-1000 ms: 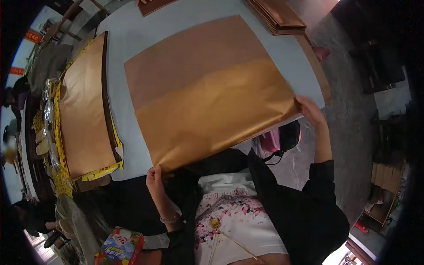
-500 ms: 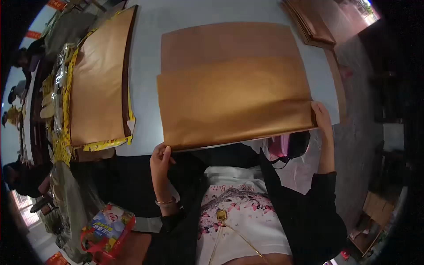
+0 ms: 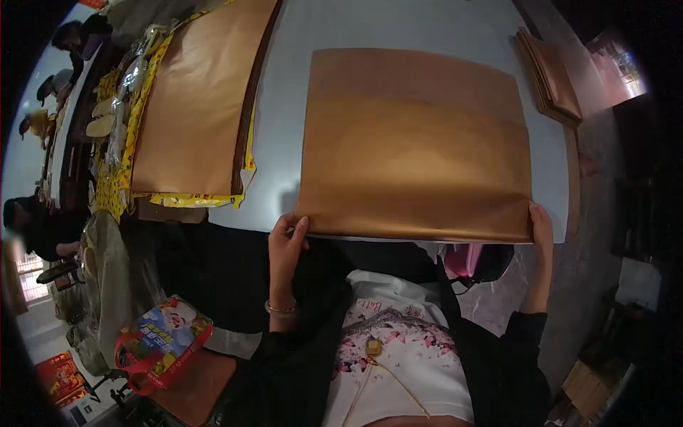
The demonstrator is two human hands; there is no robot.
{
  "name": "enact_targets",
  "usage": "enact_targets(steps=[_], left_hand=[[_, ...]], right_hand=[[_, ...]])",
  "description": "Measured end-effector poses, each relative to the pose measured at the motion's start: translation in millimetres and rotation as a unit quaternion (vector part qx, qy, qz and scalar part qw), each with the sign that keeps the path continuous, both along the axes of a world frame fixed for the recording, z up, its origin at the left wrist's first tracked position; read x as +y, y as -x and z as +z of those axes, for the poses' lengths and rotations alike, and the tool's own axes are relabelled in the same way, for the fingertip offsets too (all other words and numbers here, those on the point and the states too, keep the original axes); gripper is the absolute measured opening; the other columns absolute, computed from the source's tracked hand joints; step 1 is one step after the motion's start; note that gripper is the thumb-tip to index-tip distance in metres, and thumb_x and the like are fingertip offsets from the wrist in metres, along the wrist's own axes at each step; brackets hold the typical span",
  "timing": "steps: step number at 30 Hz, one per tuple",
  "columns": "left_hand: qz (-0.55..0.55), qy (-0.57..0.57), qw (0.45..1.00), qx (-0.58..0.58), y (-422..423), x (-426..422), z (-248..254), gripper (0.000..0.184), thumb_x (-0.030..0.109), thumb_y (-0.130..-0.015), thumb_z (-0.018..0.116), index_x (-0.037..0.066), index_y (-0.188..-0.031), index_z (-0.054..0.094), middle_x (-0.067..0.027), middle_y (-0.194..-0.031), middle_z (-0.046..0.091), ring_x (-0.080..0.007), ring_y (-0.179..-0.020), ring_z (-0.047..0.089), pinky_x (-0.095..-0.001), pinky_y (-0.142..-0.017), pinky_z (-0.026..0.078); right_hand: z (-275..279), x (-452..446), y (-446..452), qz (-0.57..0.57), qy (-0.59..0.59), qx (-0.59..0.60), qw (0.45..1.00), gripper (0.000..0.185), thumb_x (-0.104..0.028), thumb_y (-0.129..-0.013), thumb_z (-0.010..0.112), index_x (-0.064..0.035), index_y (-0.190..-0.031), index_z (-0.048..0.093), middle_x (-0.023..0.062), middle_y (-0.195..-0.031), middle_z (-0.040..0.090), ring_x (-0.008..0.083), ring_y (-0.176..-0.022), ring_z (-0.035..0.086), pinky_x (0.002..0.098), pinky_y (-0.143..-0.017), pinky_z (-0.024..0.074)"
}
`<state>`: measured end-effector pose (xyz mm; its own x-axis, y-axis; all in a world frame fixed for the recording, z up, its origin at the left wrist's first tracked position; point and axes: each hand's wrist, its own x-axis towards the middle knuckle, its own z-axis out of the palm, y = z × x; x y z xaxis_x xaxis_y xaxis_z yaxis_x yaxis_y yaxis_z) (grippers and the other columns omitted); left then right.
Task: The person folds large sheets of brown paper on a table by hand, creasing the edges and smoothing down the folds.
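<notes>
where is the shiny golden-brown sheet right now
In the head view, the sheet lies right of centre on the pale table, the left hand and right hand at its near corners, a brown stack on yellow wrapping to its left.

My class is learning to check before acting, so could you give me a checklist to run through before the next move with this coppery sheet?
1. Left hand on the near left corner of the coppery sheet: ok.
2. Right hand at the near right corner: ok; its grip is partly hidden.
3. Shiny layer fully covers the matte layer: not ok, a matte band shows along the far side.
4. Near edge sharply creased: cannot tell.
5. Sheet apart from the left-hand stack: ok, bare table shows between.
6. Sheet apart from the folded bundle at far right: ok.
</notes>
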<state>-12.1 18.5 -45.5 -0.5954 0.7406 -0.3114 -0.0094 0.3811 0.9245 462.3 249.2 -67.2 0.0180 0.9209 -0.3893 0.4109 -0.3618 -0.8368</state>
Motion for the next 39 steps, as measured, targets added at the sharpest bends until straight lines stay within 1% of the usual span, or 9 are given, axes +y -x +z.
enact_targets(steps=[9,14,17,19,29,34,36,38,39], left_hand=[[0.03,0.029,0.997,-0.06,-1.6,0.4,6.6,0.021,0.023,-0.087,0.059,0.002,-0.088,0.056,0.0015,-0.07,0.056,-0.0037,-0.057,0.049,-0.0179,-0.05,0.037],[0.014,0.013,1.0,0.013,5.8,-6.8,-19.5,0.023,0.024,-0.087,0.058,0.001,-0.085,0.056,0.0012,-0.07,0.056,-0.0031,-0.058,0.046,-0.0188,-0.051,0.038],[0.04,0.006,0.999,-0.002,4.9,-7.2,-22.9,0.024,0.024,-0.087,0.057,0.0,-0.085,0.055,0.0006,-0.07,0.056,-0.0032,-0.057,0.046,-0.0189,-0.05,0.038],[0.042,0.02,0.999,0.012,4.5,-6.9,-21.9,0.023,0.023,-0.088,0.056,0.0,-0.086,0.055,0.0001,-0.07,0.056,-0.0036,-0.057,0.047,-0.0191,-0.05,0.039],[0.073,-0.031,0.997,-0.02,0.2,-2.4,-20.9,0.021,0.018,-0.088,0.056,-0.002,-0.092,0.054,-0.0045,-0.079,0.06,-0.0086,-0.059,0.055,-0.0221,-0.049,0.046],[0.048,-0.039,0.998,-0.009,3.1,-8.8,-18.5,0.023,0.018,-0.087,0.057,-0.001,-0.1,0.054,-0.0051,-0.082,0.06,-0.0093,-0.065,0.056,-0.0224,-0.057,0.048],[0.029,-0.063,0.995,-0.065,6.2,-13.9,-26.4,0.025,0.016,-0.085,0.059,0.0,-0.103,0.053,-0.0049,-0.083,0.059,-0.01,-0.07,0.057,-0.0237,-0.063,0.048],[0.002,-0.06,0.997,-0.044,9.1,-15.4,-36.9,0.025,0.013,-0.083,0.062,0.0,-0.103,0.053,-0.0061,-0.084,0.059,-0.011,-0.069,0.058,-0.0254,-0.063,0.048],[-0.011,-0.081,0.997,-0.009,8.1,-13.9,-33.3,0.025,0.013,-0.082,0.062,0.0,-0.101,0.053,-0.0069,-0.087,0.058,-0.0127,-0.074,0.057,-0.0267,-0.065,0.048]], right_hand=[[9.7,-1.7,8.2,0.006,-0.006,-0.027,1.0,0.037,-0.034,-0.09,0.05,-0.0006,-0.102,0.058,0.0016,-0.088,0.059,0.0115,-0.08,0.054,0.026,-0.072,0.0423],[0.3,2.5,-1.5,-0.008,-0.018,0.011,1.0,0.039,-0.034,-0.09,0.05,0.0002,-0.108,0.057,0.0036,-0.094,0.06,0.0125,-0.084,0.054,0.0267,-0.075,0.0425],[14.6,-7.2,4.1,-0.11,0.029,0.011,0.993,0.037,-0.033,-0.091,0.049,0.0004,-0.105,0.058,0.0026,-0.1,0.057,0.0119,-0.091,0.052,0.0263,-0.079,0.0404],[22.3,-14.9,-1.7,-0.042,0.081,0.186,0.978,0.039,-0.034,-0.09,0.051,0.0007,-0.104,0.058,0.0026,-0.099,0.058,0.0119,-0.088,0.053,0.0275,-0.077,0.0411],[7.3,-19.0,4.3,0.038,-0.031,0.003,0.999,0.035,-0.034,-0.091,0.049,-0.0008,-0.095,0.058,0.0007,-0.083,0.056,0.0101,-0.076,0.049,0.0246,-0.069,0.0394],[0.9,-9.2,-2.9,0.032,0.001,-0.093,0.995,0.04,-0.035,-0.091,0.048,0.0012,-0.105,0.057,0.0056,-0.093,0.059,0.0148,-0.083,0.052,0.0277,-0.072,0.0412],[9.0,-15.6,3.0,0.057,-0.022,-0.035,0.997,0.042,-0.035,-0.091,0.048,0.0,-0.112,0.056,0.0078,-0.102,0.058,0.0172,-0.09,0.053,0.0297,-0.076,0.0419],[-24.0,0.6,-31.3,0.012,0.032,0.001,0.999,0.044,-0.036,-0.091,0.046,0.0011,-0.113,0.054,0.0078,-0.106,0.054,0.0189,-0.097,0.05,0.032,-0.081,0.0391],[-33.5,7.1,-40.1,0.009,-0.012,-0.042,0.999,0.046,-0.036,-0.091,0.047,0.0007,-0.117,0.052,0.0101,-0.11,0.054,0.0202,-0.101,0.05,0.0329,-0.085,0.0388]])
